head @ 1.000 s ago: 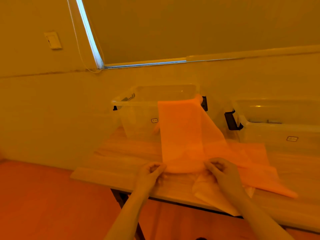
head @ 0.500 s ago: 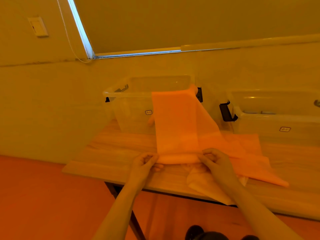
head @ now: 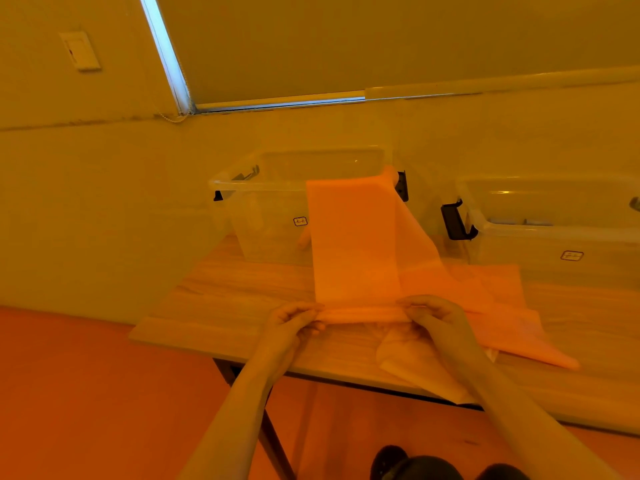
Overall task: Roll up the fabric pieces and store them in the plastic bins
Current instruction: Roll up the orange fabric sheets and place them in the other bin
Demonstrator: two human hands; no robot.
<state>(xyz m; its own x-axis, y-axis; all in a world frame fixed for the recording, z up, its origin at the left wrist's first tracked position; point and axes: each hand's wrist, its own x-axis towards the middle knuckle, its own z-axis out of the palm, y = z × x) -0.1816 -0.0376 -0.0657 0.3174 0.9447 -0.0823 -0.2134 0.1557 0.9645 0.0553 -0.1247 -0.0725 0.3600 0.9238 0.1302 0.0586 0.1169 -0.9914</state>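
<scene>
Right bin [head: 554, 244] cut off at right edge; pale cloth [head: 408, 358] partly hidden beneath right forearm; bin labels illegible.

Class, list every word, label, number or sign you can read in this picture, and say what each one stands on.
Small sticker on the front of the left bin: too small and blurred to read.
Small sticker on the front of the right bin: too small and blurred to read.
No other text shows.
</scene>
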